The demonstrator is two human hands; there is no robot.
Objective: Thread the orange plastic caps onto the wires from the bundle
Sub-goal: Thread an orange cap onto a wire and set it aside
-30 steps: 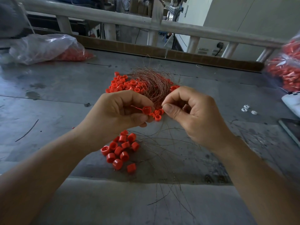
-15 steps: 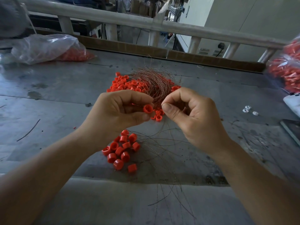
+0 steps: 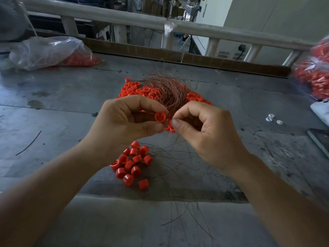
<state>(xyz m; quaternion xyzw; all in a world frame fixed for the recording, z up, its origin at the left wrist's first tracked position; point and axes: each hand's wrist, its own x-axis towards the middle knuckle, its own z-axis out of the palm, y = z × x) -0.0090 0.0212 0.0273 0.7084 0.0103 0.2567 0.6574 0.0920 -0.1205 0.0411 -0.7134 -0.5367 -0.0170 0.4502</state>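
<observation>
The left hand (image 3: 124, 127) and right hand (image 3: 208, 136) are bare, with short, plain thumbnails. The left forearm (image 3: 53, 186) at 7 o'clock and the right forearm (image 3: 284, 196) at 5 o'clock are bare to the frame's edge.

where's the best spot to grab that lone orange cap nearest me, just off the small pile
Pinch the cap by its curved side wall, thumb and forefinger, coming down from above. It sits apart from the small pile, so both flanks are free; loose wires lie just right of it.
</observation>
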